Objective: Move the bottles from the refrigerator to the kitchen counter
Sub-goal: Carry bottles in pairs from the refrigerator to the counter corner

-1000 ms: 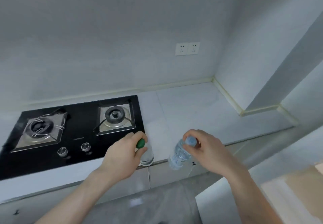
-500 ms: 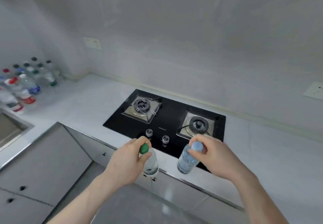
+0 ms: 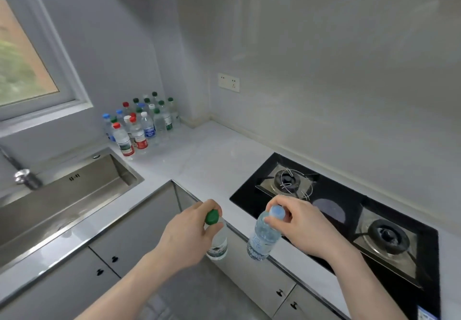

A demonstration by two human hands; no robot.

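Observation:
My left hand grips a clear bottle with a green cap by its neck. My right hand holds a clear bottle with a pale blue cap the same way. Both bottles hang in the air over the front edge of the white kitchen counter, next to the stove. Several bottles with red, green, blue and white caps stand grouped in the far corner of the counter. The refrigerator is out of view.
A black two-burner gas stove is set into the counter on the right. A steel sink with a tap lies on the left under a window. Grey cabinet doors run below the counter. A wall socket sits above the corner.
The view has swung left along the counter, from its right end past the stove, bringing the sink and the bottle group into sight. Both hands kept hold of their bottles.

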